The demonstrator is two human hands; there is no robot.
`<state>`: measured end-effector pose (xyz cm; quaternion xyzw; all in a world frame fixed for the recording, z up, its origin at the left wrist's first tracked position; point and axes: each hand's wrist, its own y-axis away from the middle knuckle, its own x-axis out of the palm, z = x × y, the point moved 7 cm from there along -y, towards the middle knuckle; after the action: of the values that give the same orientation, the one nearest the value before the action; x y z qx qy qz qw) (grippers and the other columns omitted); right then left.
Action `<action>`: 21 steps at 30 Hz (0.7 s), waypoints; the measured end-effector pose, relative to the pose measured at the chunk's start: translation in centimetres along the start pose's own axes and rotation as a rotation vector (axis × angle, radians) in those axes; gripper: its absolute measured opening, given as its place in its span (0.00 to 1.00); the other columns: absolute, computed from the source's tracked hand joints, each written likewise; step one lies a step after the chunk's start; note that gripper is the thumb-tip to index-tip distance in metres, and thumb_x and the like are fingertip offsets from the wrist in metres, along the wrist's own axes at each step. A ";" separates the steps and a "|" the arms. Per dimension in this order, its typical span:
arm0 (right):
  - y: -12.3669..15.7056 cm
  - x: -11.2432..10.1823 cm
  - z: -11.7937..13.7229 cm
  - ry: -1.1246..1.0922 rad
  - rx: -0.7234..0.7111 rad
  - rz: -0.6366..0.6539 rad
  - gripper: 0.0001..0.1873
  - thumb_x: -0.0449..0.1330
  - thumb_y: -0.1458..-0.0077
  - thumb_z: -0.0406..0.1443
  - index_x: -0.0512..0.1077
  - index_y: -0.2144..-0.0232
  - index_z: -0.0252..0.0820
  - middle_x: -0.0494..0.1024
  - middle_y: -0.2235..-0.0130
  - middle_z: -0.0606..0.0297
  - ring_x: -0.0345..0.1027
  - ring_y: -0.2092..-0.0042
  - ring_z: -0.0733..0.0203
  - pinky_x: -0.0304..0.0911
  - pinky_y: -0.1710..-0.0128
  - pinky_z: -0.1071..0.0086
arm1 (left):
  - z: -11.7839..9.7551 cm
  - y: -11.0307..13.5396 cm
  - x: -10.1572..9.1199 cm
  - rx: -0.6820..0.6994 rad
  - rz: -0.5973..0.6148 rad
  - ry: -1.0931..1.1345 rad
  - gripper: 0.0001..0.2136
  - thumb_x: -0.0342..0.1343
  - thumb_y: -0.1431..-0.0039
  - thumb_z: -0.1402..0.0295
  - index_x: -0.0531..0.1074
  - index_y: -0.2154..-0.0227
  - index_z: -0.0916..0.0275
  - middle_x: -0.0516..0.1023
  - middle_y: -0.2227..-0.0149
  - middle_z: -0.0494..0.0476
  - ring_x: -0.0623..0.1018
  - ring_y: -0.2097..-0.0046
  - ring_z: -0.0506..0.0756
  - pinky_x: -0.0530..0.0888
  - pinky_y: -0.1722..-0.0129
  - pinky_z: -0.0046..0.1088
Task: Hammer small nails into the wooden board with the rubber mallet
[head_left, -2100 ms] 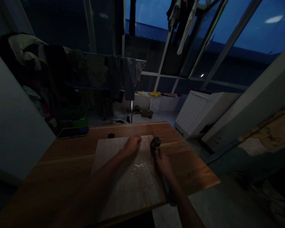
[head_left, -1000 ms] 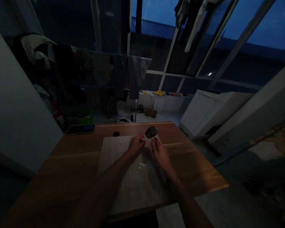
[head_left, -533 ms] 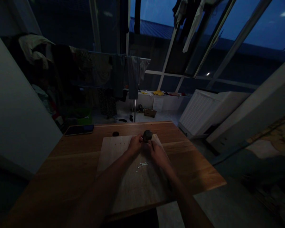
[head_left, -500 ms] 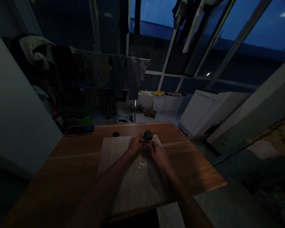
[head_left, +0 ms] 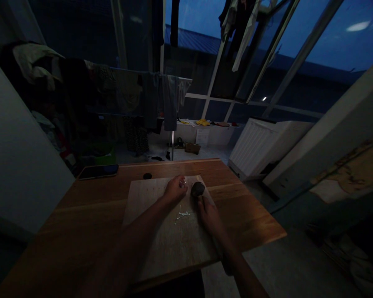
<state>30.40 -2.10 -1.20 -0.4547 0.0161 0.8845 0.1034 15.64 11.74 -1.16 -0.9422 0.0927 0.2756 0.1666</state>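
Observation:
My right hand is closed around the handle of a hammer with a dark, rounded head, held over the right part of a pale wooden board. To its left, my left hand has its fingers pinched at the far part of the board. A small shiny bit shows at those fingertips; it looks like a nail, though dim light blurs it. Several loose nails lie in a small heap on the board between my forearms. Small dark marks run in a row along the board's far left.
The board rests on a brown wooden table. A phone lies at the table's far left corner, and a dark round spot sits beyond the board. Past the table stand a clothes rack and a white ribbed appliance.
The hammer head has moved away from my left fingers, to the right and nearer me, opening a gap between the hands. The view has shifted slightly; the loose nails still lie in their heap.

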 end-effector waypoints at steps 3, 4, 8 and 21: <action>-0.2 0.1 0.1 0.003 0.002 0.023 0.27 0.42 0.28 0.41 0.69 0.39 0.36 0.82 0.49 0.47 0.79 0.49 0.49 0.68 0.50 0.64 | -1.0 0.0 -0.9 0.041 0.063 -0.110 0.12 0.64 0.49 0.73 0.72 0.61 0.61 0.75 0.58 0.55 0.76 0.60 0.53 0.73 0.57 0.29; -0.2 0.2 0.1 0.001 0.007 0.029 0.27 0.41 0.28 0.41 0.69 0.39 0.36 0.82 0.49 0.47 0.79 0.49 0.49 0.68 0.50 0.64 | -1.6 0.2 -1.0 0.074 0.111 -0.152 0.10 0.64 0.49 0.73 0.72 0.63 0.61 0.75 0.58 0.56 0.75 0.59 0.54 0.73 0.56 0.29; -0.4 0.2 -0.3 -0.013 0.025 0.026 0.27 0.42 0.29 0.43 0.69 0.38 0.37 0.82 0.49 0.48 0.78 0.47 0.47 0.68 0.49 0.63 | -4.6 2.8 -0.6 0.265 0.434 -0.307 0.03 0.62 0.46 0.68 0.74 0.70 0.60 0.77 0.61 0.56 0.76 0.57 0.56 0.73 0.53 0.31; -0.1 -0.2 0.0 -0.050 0.022 0.053 0.28 0.42 0.28 0.44 0.70 0.40 0.36 0.83 0.51 0.48 0.78 0.50 0.48 0.67 0.52 0.63 | -7.2 6.2 1.7 0.386 0.552 -0.374 0.06 0.66 0.57 0.75 0.77 0.74 0.60 0.81 0.54 0.64 0.81 0.57 0.63 0.76 0.57 0.34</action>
<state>30.57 -2.02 -1.04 -0.4306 0.0353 0.8978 0.0855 18.88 3.20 2.01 -0.7665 0.3612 0.4545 0.2747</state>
